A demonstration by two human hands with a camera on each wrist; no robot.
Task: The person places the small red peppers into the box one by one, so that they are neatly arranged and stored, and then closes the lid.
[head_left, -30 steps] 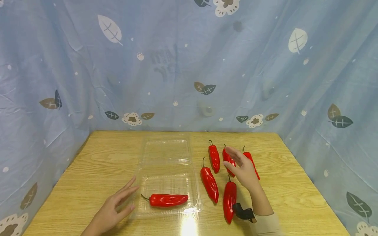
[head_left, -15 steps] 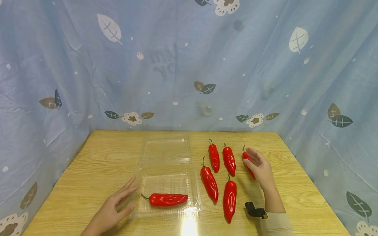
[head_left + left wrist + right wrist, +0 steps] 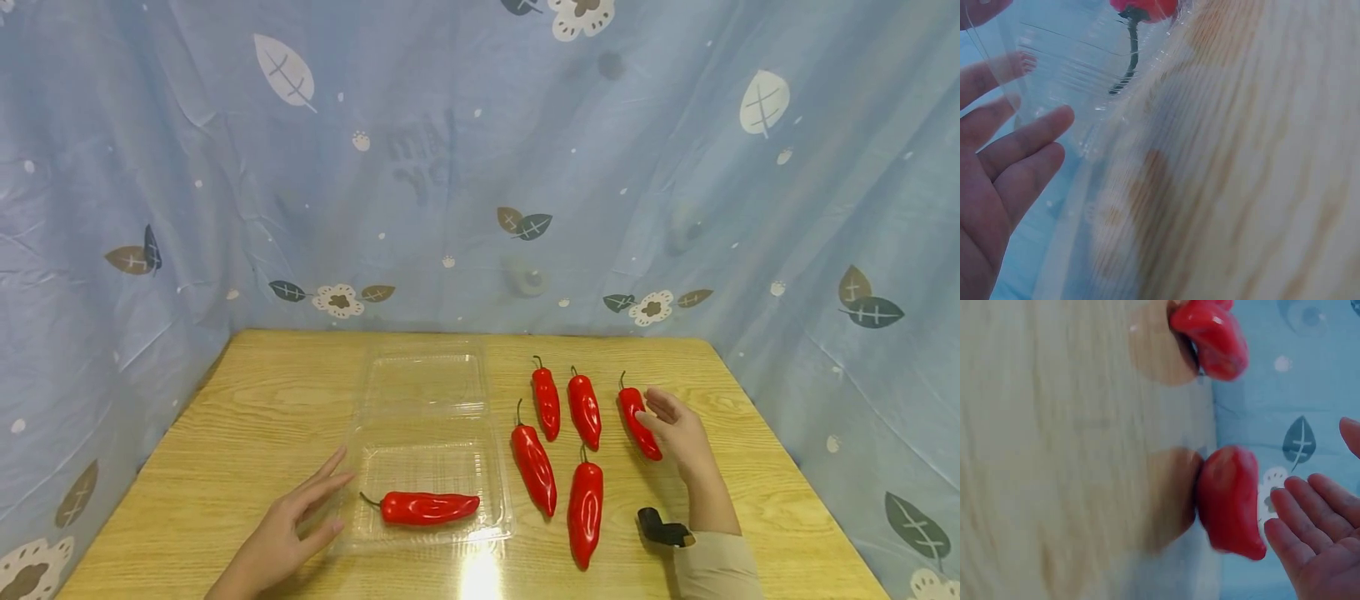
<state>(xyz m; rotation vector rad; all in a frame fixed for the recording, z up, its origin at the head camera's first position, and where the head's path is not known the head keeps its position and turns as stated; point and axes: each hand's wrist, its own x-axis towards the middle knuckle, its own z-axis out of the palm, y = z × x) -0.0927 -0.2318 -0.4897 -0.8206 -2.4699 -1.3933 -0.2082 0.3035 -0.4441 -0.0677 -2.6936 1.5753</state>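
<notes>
My right hand (image 3: 681, 435) is at the right side of the rightmost red chili pepper (image 3: 634, 419), its thumb overlapping the pepper in the head view. In the right wrist view its fingers (image 3: 1300, 509) are extended beside that pepper (image 3: 1229, 500), which lies on the table. My left hand (image 3: 288, 527) stays relaxed at the left edge of a clear plastic clamshell box (image 3: 416, 458), with fingertips right at the wall. The box lies with its lid folded back. Inside its near half, one red chili pepper (image 3: 429, 508) lies crosswise, stem to the left.
Several more red chili peppers lie between the box and my right hand, among them a near one (image 3: 585, 512) and a far one (image 3: 546, 404). A black wrist camera (image 3: 663, 528) sits at my right sleeve. A blue patterned curtain (image 3: 450, 167) hangs behind the wooden table (image 3: 247, 400).
My right hand has moved rightward from above the middle peppers to the rightmost pepper, then slightly nearer and further right. The left hand keeps its place.
</notes>
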